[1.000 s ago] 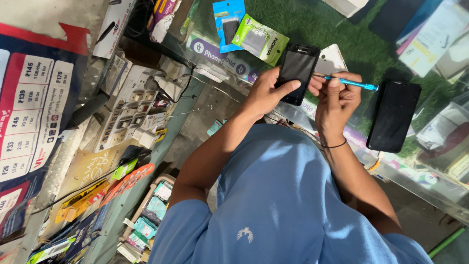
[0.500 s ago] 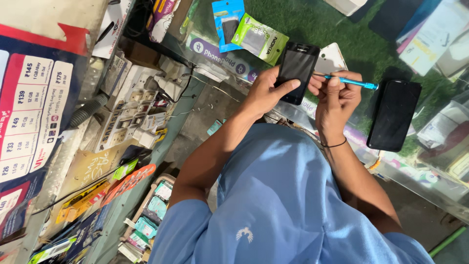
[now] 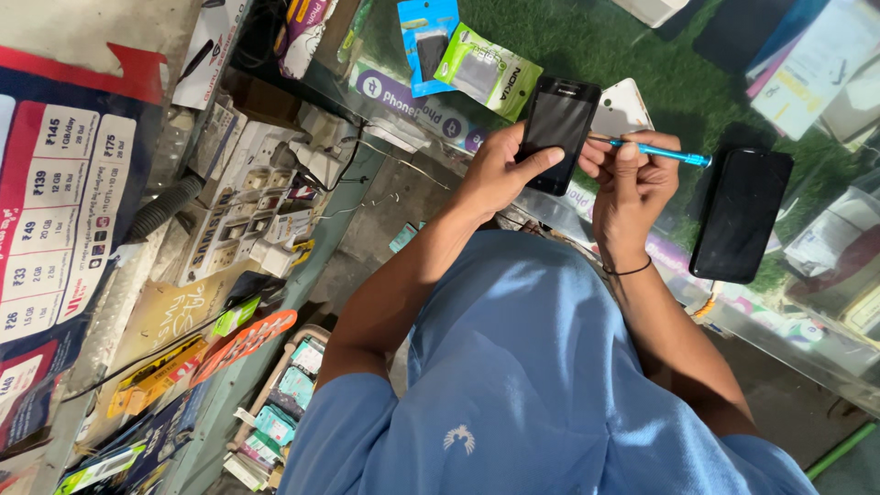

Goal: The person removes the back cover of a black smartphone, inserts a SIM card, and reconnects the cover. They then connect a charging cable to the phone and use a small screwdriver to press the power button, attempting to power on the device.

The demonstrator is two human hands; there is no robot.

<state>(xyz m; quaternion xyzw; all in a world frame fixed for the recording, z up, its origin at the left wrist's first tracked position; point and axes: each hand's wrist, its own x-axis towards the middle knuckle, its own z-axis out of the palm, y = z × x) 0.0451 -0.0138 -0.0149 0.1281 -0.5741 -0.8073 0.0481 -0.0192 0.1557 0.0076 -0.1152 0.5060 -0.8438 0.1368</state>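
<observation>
- Looking down through the head view, I see my left hand [image 3: 500, 170] wrapped around a small black phone [image 3: 559, 133], thumb laid across its lower face and fingers behind, so that hand is closed firmly on the phone.
- My right hand [image 3: 632, 183] pinches a slim blue tool [image 3: 665, 153] between thumb and fingertips; the grip is narrow and closed on the shaft, and the tool's working end points left toward the phone's right edge.
- The phone sits just above the glass counter [image 3: 752, 339], roughly in the middle of the scene, tilted with its dark face toward me; a white phone back [image 3: 625, 108] lies just behind it.
- To do this step well, I judge I should keep the left thumb clear of the edge being worked, brace both wrists close together, and feed the tip in shallow and slowly so it does not skid across the face.
- I cannot tell whether the tip is touching the phone yet; my right fingers hide the contact.
- To the right, a larger black phone [image 3: 741, 213] lies flat on the counter, well apart from my hands.
- Farther off lie a green packet [image 3: 490, 73] and a blue packet [image 3: 426, 41], near enough to snag an elbow, I judge.
</observation>
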